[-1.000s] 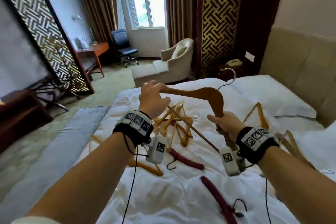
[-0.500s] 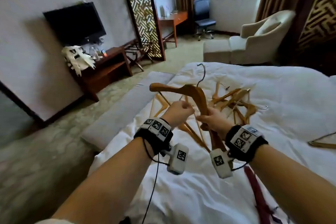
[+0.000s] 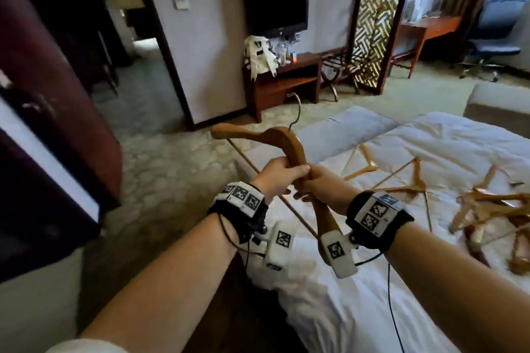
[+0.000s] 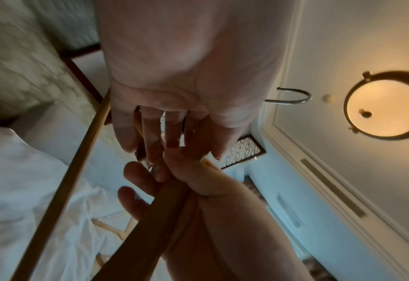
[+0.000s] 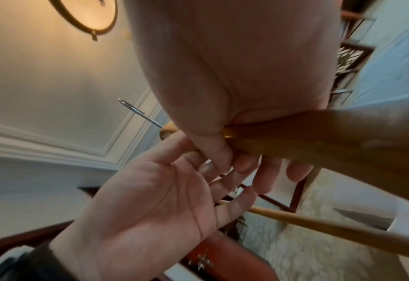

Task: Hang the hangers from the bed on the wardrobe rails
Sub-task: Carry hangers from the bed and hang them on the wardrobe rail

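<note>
Hotel room: bed (image 3: pixel 358 281), wall TV (image 3: pixel 276 6), desk (image 3: pixel 424 28).

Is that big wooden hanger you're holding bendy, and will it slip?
Probably stiff: the wooden hanger keeps its curved shape with the left hand and right hand both gripping one arm. Its glossy wood may be slightly slippery. The thin metal hook could snag.
</note>
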### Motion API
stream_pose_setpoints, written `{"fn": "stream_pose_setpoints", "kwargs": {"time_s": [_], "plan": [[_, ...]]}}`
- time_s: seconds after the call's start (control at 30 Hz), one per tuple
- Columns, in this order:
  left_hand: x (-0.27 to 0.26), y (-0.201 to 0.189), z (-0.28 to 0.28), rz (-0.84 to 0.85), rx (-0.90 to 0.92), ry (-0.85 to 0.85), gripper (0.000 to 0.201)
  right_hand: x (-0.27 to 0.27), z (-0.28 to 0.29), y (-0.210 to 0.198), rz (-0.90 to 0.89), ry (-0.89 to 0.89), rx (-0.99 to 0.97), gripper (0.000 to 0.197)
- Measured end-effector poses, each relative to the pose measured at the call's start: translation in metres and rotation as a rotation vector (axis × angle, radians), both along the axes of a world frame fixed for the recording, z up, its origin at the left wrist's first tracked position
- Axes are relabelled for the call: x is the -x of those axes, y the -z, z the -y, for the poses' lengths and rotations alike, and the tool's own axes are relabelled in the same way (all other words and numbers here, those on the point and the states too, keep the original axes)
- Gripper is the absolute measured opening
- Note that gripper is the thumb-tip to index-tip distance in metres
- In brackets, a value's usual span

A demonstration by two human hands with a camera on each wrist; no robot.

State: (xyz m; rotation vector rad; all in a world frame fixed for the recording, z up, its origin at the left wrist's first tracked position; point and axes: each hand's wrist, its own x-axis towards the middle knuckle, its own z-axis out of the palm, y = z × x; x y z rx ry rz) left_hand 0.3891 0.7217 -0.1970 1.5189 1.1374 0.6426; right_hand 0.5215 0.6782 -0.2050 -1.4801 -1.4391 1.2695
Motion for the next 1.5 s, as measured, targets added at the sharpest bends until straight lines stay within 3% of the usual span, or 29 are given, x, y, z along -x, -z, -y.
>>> {"fn": "stream_pose_setpoints", "kwargs": {"time_s": [0.2,0.37,0.6,1.0,1.23,1.5], "plan": [[0.133,0.004,-0.004,0.166,-0.008,-0.277,0.017,0.125,-0.030,-0.005,-0.021,-0.272,-0.011,0.025],[0.227,0.000,0.013,0.244,-0.047,-0.541,0.016,0.210,-0.050,-0.008,0.013,-0.454,0.001,0.033],[0.306,-0.005,0.053,0.296,-0.130,-0.935,0.007,0.293,-0.061,-0.006,0.155,-0.698,-0.106,0.016],[0.340,-0.002,0.132,0.322,-0.193,-1.483,0.017,0.372,-0.057,-0.002,0.206,-1.128,-0.239,0.007],[0.346,0.010,0.226,0.283,-0.210,-1.777,0.010,0.417,0.008,0.020,0.193,-1.464,-0.261,0.007],[0.376,0.009,0.345,0.281,-0.238,-2.021,0.010,0.472,0.108,0.021,0.239,-1.683,-0.267,0.022]]}}
